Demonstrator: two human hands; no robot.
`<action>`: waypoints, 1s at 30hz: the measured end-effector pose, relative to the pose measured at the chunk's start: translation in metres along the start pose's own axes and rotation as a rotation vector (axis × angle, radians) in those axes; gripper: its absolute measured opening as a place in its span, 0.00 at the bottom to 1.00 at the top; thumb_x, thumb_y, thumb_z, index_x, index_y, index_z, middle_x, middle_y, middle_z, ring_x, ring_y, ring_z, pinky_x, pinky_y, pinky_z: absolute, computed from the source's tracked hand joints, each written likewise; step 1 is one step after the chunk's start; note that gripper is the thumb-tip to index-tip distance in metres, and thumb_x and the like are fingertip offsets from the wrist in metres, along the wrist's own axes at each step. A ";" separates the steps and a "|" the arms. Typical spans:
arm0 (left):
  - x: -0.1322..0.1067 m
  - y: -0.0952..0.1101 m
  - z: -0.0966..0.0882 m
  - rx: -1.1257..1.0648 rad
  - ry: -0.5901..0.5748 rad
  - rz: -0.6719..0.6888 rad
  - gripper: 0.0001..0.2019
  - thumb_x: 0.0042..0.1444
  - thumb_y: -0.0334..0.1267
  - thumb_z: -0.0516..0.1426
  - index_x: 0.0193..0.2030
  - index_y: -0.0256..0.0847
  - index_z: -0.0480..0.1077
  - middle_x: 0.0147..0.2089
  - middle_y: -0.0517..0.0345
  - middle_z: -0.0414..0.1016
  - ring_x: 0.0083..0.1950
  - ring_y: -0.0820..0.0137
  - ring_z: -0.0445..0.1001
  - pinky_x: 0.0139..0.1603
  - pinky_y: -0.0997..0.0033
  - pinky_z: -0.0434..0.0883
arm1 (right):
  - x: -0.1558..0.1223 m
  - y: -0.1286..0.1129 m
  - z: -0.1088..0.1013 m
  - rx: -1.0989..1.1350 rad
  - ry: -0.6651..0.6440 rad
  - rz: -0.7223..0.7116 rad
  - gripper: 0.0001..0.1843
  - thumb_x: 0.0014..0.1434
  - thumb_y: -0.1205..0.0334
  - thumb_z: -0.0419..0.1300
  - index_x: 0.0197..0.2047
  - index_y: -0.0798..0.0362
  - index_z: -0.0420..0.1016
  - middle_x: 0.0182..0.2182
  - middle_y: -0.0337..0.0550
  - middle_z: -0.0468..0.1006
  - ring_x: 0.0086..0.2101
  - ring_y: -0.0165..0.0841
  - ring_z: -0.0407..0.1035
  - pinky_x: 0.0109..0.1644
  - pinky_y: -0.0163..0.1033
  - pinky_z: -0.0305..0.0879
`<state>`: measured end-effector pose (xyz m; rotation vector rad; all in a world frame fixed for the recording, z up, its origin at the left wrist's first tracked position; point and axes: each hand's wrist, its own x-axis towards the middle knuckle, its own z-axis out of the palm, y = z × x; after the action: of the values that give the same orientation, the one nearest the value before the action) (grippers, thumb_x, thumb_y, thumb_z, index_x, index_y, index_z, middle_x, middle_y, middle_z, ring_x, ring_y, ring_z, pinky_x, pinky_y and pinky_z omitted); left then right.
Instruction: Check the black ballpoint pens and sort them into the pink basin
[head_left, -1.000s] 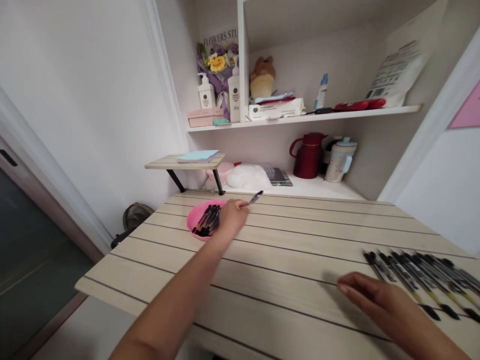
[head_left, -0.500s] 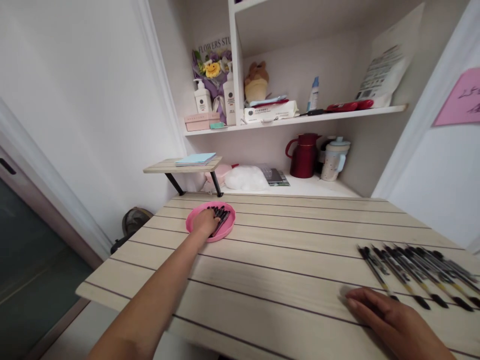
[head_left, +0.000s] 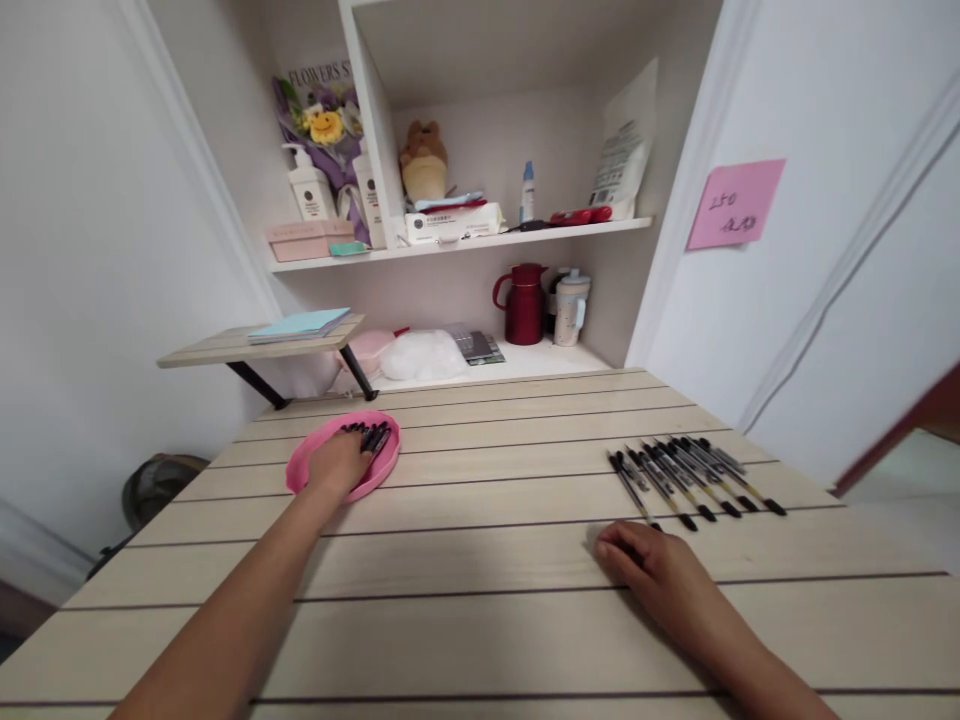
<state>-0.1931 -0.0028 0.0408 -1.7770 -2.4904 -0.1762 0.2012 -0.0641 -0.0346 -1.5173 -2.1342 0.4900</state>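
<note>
Black-and-clear pens (head_left: 679, 474) are laid slanted in a row on the table (head_left: 465, 560), too overlapped to be counted. More dark pens (head_left: 376, 438) are held in one pink tray (head_left: 388, 466); the left hand (head_left: 337, 463) is placed there, its grip hidden. The right hand (head_left: 661, 568) is loosely curled near the row, fingertip contact unclear.
</note>
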 end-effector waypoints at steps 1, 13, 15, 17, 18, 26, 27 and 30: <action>-0.002 0.004 -0.001 0.005 0.032 0.012 0.13 0.49 0.42 0.52 0.37 0.37 0.71 0.43 0.43 0.72 0.42 0.56 0.70 0.33 0.67 0.63 | 0.000 0.004 -0.002 -0.094 0.050 0.043 0.15 0.58 0.54 0.45 0.30 0.50 0.68 0.27 0.41 0.76 0.29 0.35 0.69 0.30 0.37 0.59; -0.099 0.177 0.036 -1.440 -0.846 0.144 0.17 0.46 0.44 0.58 0.40 0.34 0.65 0.32 0.50 0.72 0.31 0.71 0.70 0.34 0.69 0.67 | 0.020 0.016 -0.014 -0.472 0.092 0.336 0.12 0.54 0.59 0.49 0.26 0.55 0.70 0.27 0.51 0.76 0.30 0.39 0.71 0.26 0.36 0.52; -0.111 0.197 0.044 -1.609 -0.957 0.004 0.18 0.46 0.45 0.59 0.39 0.35 0.63 0.32 0.49 0.71 0.31 0.70 0.71 0.35 0.66 0.67 | 0.019 0.004 -0.008 -0.315 0.077 0.334 0.13 0.54 0.57 0.49 0.24 0.53 0.69 0.24 0.47 0.76 0.27 0.36 0.70 0.26 0.35 0.51; -0.117 0.211 0.051 -1.715 -0.990 -0.090 0.15 0.48 0.44 0.57 0.37 0.36 0.61 0.31 0.50 0.71 0.30 0.70 0.71 0.35 0.66 0.67 | 0.018 -0.005 -0.002 -0.140 0.044 0.273 0.14 0.54 0.56 0.49 0.22 0.52 0.68 0.22 0.44 0.75 0.25 0.33 0.68 0.25 0.34 0.52; -0.119 0.215 0.053 -1.749 -0.984 -0.118 0.13 0.50 0.43 0.56 0.36 0.36 0.61 0.30 0.51 0.71 0.29 0.70 0.71 0.34 0.66 0.67 | 0.018 -0.008 -0.001 -0.069 0.022 0.231 0.15 0.54 0.55 0.49 0.22 0.52 0.67 0.21 0.43 0.75 0.24 0.32 0.68 0.25 0.33 0.52; -0.118 0.211 0.054 -1.833 -0.973 -0.203 0.05 0.56 0.36 0.46 0.35 0.37 0.59 0.24 0.56 0.68 0.25 0.69 0.70 0.30 0.66 0.66 | 0.038 0.025 -0.032 -0.411 0.185 0.332 0.12 0.55 0.55 0.50 0.29 0.51 0.70 0.26 0.46 0.76 0.29 0.38 0.70 0.27 0.36 0.53; -0.118 0.209 0.054 -1.838 -0.982 -0.187 0.05 0.56 0.35 0.46 0.35 0.37 0.59 0.24 0.57 0.67 0.24 0.70 0.70 0.29 0.67 0.66 | 0.042 0.031 -0.034 -0.472 0.195 0.355 0.11 0.55 0.56 0.51 0.30 0.52 0.70 0.27 0.47 0.76 0.30 0.39 0.70 0.27 0.37 0.53; -0.119 0.207 0.056 -1.866 -0.991 -0.141 0.05 0.56 0.35 0.46 0.35 0.37 0.59 0.23 0.58 0.67 0.22 0.72 0.67 0.28 0.69 0.65 | 0.053 0.040 -0.030 -0.574 0.170 0.358 0.11 0.55 0.57 0.51 0.32 0.54 0.70 0.31 0.50 0.76 0.33 0.41 0.70 0.29 0.38 0.54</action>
<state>0.0416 -0.0397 -0.0197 -2.1743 -3.0267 -3.1362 0.2345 -0.0006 -0.0227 -2.1811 -1.9661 -0.1646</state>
